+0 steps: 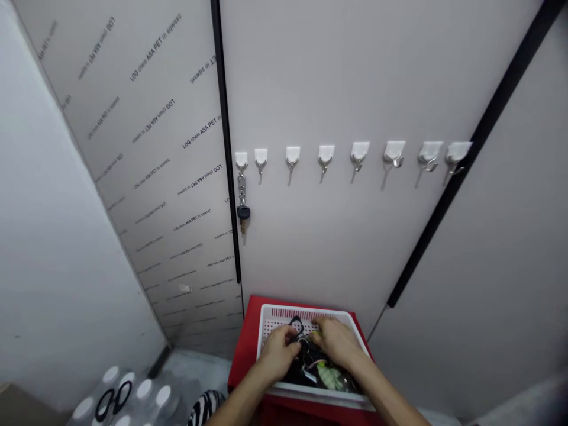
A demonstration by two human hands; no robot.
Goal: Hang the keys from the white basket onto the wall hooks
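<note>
Both of my hands reach into a white perforated basket (271, 315) that rests on a red stool (248, 337). My left hand (278, 354) and my right hand (337, 343) have their fingers curled into a heap of dark keys and key rings (310, 362) inside it. What each hand grips is hidden among the heap. On the wall above runs a row of several white adhesive hooks (326, 155). One black-headed key on a chain (242, 207) hangs from the leftmost hook (241, 160); the other hooks are bare.
A grey wall panel with printed protective film (168, 177) stands to the left of a black seam (226, 148). A second black strip (465, 160) slants on the right. A zebra-striped thing (204, 408) and a spotted mat (128, 396) lie at the lower left.
</note>
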